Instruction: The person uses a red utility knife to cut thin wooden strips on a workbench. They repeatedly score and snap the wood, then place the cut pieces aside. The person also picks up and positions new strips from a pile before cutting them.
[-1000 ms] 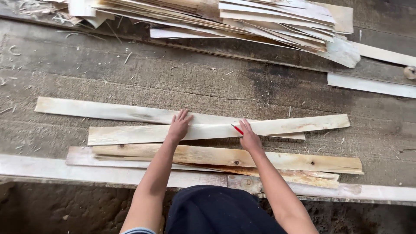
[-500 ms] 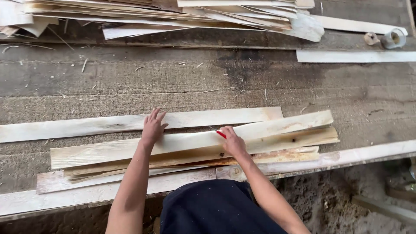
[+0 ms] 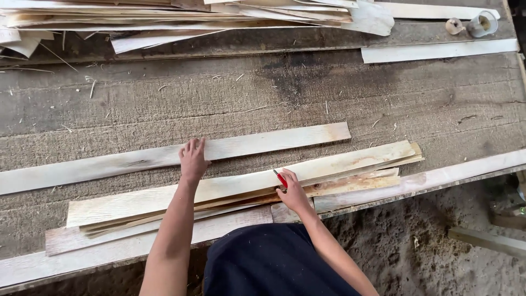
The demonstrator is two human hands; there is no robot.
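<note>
Left hand is lying open, flat on the single veneer strip; right hand, gripping a red cutter, is pressing the strip stack by the near edge of the surface; squaring likely follows.

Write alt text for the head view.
A person's left hand presses flat on a long pale wood strip while the right hand, holding a small red tool, rests on a stack of thin wood strips on a weathered plank table.

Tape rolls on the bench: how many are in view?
2, both at the far right corner of the bench: a grey roll beside the pale strip, and a smaller tan roll just left of it. The veneer pile could hide others.
</note>
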